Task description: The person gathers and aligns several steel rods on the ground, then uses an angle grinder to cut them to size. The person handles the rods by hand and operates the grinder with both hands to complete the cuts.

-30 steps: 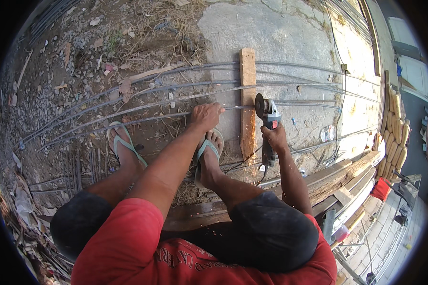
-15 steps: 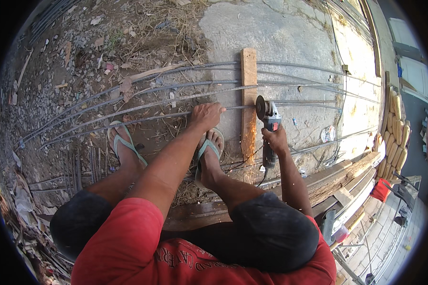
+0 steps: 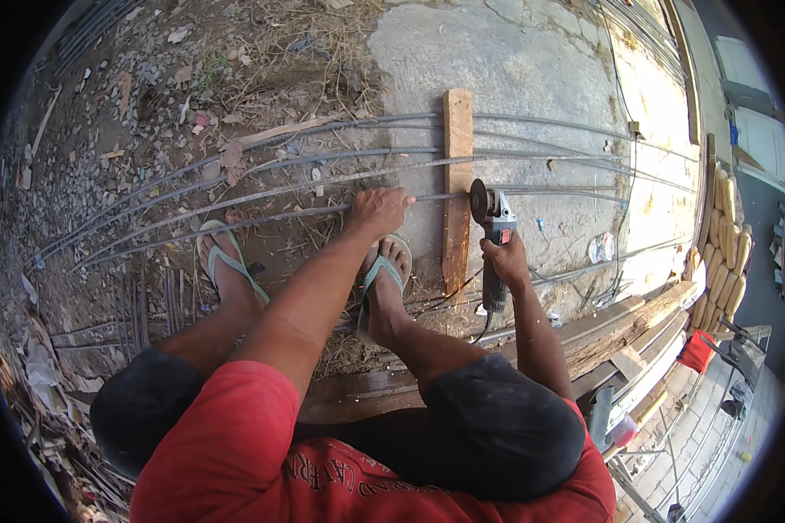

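My left hand [image 3: 378, 212] is closed on the nearest long ribbed steel bar [image 3: 432, 198], just left of an upright-lying wooden plank [image 3: 458, 244] that runs crosswise beneath the bars. My right hand [image 3: 508, 260] grips a grey and black angle grinder [image 3: 495, 288] with a red switch. The grinder's disc [image 3: 480, 199] is at that bar, by the plank's right side; whether it touches cannot be told exactly. A few faint orange sparks show below it. More steel bars [image 3: 323, 179] run roughly parallel beyond. My sandalled feet are beside my left forearm.
Rubble and dry straw [image 3: 122, 192] cover the ground at left, concrete [image 3: 541, 78] the right. A cord [image 3: 621, 96] crosses the concrete. Timber planks [image 3: 628, 340] lie near my right elbow. Stacked sacks [image 3: 720, 270], a red object [image 3: 698, 349] and metal frames stand at far right.
The sparks, brighter and denser half a second ago, have thinned. The grinder has shifted very slightly right and toward me. My left hand stays on the bar.
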A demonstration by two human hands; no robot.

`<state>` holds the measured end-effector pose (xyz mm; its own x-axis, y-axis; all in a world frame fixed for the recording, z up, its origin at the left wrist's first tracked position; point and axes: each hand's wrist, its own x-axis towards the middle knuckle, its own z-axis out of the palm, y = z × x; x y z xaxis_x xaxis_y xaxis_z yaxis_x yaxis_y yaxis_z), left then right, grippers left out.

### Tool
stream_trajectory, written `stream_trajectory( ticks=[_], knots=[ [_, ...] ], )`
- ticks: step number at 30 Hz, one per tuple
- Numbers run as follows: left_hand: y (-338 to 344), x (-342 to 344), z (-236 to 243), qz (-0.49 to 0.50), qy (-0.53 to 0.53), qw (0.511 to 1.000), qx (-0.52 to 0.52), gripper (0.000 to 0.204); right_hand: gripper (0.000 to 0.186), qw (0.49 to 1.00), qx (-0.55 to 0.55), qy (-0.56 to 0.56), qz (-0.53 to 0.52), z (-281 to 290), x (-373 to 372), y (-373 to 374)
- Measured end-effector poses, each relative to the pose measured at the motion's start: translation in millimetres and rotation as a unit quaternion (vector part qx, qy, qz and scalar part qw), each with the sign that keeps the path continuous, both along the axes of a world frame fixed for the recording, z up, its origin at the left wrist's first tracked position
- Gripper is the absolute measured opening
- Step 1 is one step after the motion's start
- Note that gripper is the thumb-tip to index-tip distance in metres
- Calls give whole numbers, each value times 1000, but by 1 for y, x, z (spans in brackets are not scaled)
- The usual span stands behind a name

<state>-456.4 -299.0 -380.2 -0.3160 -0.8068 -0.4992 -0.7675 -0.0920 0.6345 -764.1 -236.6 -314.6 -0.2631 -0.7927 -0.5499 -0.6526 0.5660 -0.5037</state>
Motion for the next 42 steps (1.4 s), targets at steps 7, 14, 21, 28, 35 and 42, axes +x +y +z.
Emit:
stream_trajectory(
  ticks=[7,14,21,28,35,42],
  knots=[
    [5,0,-4,2,0,1000,-25,38,41,999,-35,-11,12,4,12,-21],
    [9,0,-17,5,13,999,-32,37,51,999,3,-31,-13,-5,0,-1],
    [18,3,-14,18,35,981,-190,39,37,997,-40,-67,-24,2,-11,12],
    [-22,37,-8,92,-6,968,-236,39,28,993,-61,-95,-46,35,20,-53],
    [-28,29,-10,48,-47,990,-123,31,38,999,-25,-45,6,12,3,-84],
    [-37,35,-2,25,-66,995,-72,40,48,999,-22,-31,24,3,1,-83]
  ],
)
